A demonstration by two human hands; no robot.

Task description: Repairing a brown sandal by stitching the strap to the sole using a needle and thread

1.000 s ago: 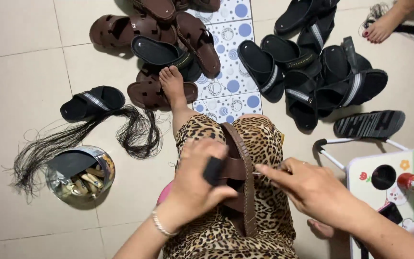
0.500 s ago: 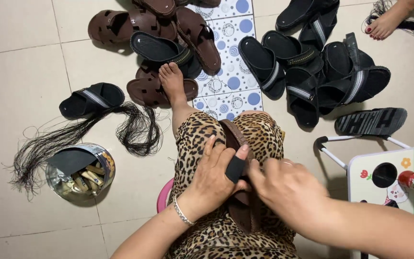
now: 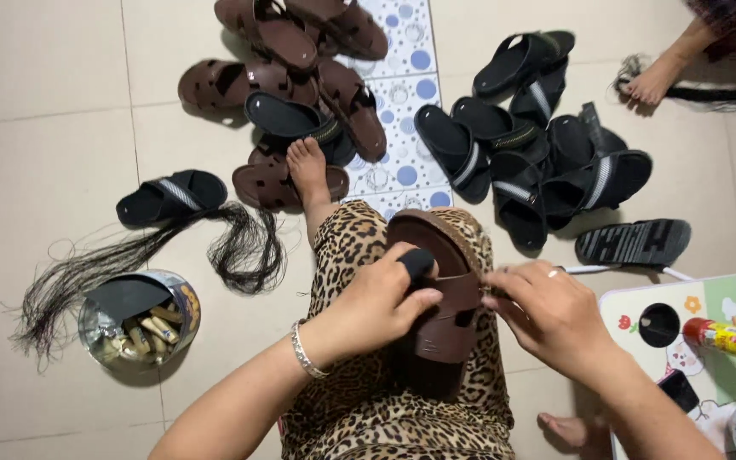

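Both hands work one brown sandal (image 3: 436,319) lying on the leopard-print lap (image 3: 359,409); left hand (image 3: 376,307), thumb capped in black, clamps its strap; right hand (image 3: 547,315) pinches the strap's edge, seemingly mid-stitch; next calls for a steady pull.

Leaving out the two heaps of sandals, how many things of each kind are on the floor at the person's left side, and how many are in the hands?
Black sandal: 1
Tin can: 1
Bundle of black threads: 1
Brown sandal, held: 1
Total: 4
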